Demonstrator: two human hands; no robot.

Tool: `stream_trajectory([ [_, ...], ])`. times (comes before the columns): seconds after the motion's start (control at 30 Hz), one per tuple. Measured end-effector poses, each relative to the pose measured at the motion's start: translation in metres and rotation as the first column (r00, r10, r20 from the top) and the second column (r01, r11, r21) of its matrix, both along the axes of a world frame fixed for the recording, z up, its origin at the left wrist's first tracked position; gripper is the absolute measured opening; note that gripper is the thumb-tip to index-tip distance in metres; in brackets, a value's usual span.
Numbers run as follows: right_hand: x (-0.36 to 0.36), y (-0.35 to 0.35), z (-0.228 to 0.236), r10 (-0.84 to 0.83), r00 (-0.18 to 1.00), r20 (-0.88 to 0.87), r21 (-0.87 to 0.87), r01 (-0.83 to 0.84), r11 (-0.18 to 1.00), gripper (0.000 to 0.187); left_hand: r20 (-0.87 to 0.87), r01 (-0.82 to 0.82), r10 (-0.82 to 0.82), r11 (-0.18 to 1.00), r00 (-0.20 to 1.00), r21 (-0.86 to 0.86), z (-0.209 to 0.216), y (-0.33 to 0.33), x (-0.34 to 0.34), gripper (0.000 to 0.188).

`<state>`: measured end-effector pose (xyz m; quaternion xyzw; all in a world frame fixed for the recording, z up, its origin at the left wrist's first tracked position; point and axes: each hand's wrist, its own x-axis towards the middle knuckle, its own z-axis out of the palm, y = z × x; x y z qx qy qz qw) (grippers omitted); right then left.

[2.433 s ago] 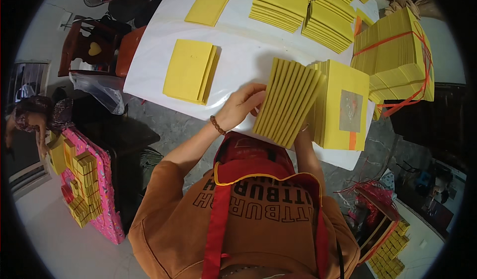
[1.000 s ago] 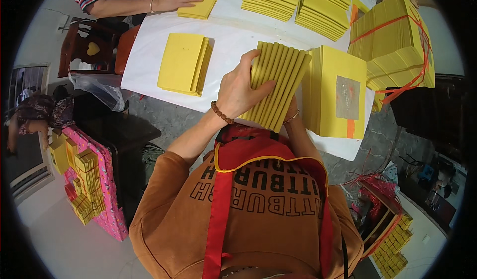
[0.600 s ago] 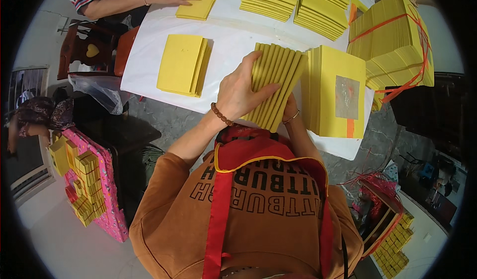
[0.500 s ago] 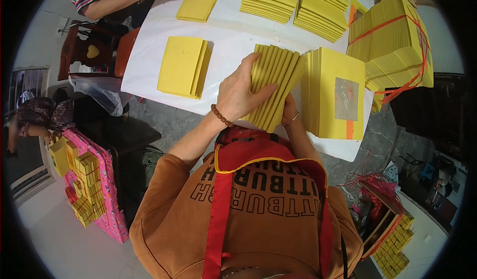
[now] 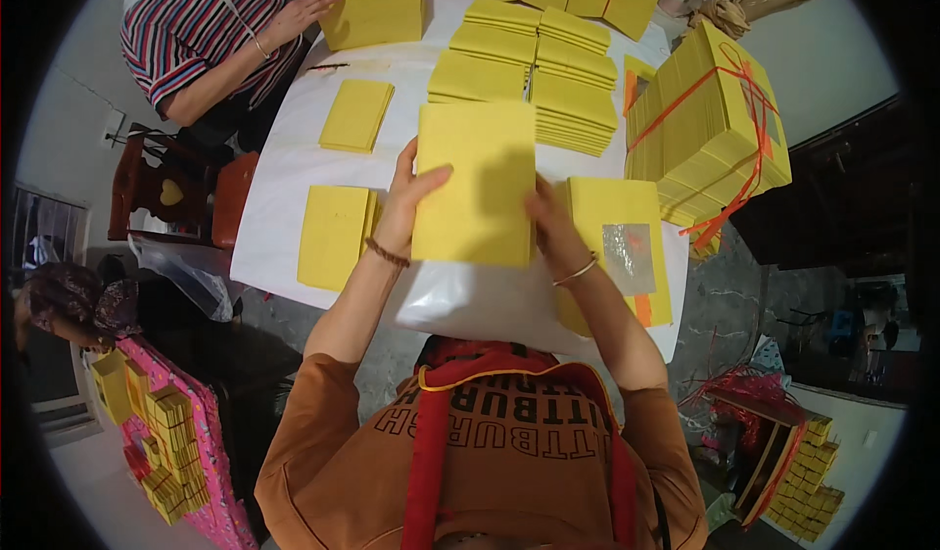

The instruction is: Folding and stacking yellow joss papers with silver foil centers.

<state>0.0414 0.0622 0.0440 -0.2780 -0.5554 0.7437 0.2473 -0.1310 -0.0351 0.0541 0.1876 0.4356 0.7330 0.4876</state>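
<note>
A stack of folded yellow paper [image 5: 475, 183] is held up over the near part of the table, its flat face toward me. My left hand [image 5: 399, 202] grips its left edge, thumb on the front face. Along its right edge, my right hand [image 5: 556, 222] is closed on it, a little blurred, with its far fingers hidden. To the right a yellow paper block [image 5: 587, 212] with a grey patch stands on the table, partly behind my right forearm. Left of my hands lies another folded yellow stack [image 5: 331, 237].
Several folded piles [image 5: 475, 78] lie beyond my hands on the white table [image 5: 279, 192]. A large bundle [image 5: 700, 109] tied with red string is at the right. At the far left, a person in a striped top [image 5: 201, 36] touches a yellow block [image 5: 377, 16]. A smaller stack [image 5: 354, 114] lies nearer.
The stack was fanned with its folded edges showing; now it is squared, flat face toward me, and farther over the table. My right hand has come round to its right edge. My view has shifted.
</note>
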Motion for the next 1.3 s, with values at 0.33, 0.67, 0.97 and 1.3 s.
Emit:
stream_trajectory([
  [0.33,-0.062,0.167,0.027,0.009,0.992,-0.124,-0.372,-0.055,0.926,0.08,0.186,0.257,-0.269,0.963,0.945,0.086,0.0,0.184,-0.116,0.036],
  [0.67,-0.164,0.318,0.02,-0.052,0.981,-0.185,-0.193,0.016,0.981,0.044,-0.017,0.336,-0.34,0.936,0.94,-0.103,-0.004,0.386,-0.214,0.043],
  [0.97,-0.208,0.366,-0.095,-0.188,0.953,-0.236,-0.4,0.081,0.913,0.03,-0.101,0.386,-0.433,0.87,0.896,-0.307,-0.066,0.42,-0.233,0.047],
  [1.3,-0.208,0.363,-0.075,-0.234,0.969,-0.077,-0.371,0.19,0.909,0.047,-0.193,0.425,-0.506,0.837,0.841,-0.344,-0.071,0.419,-0.252,0.053],
])
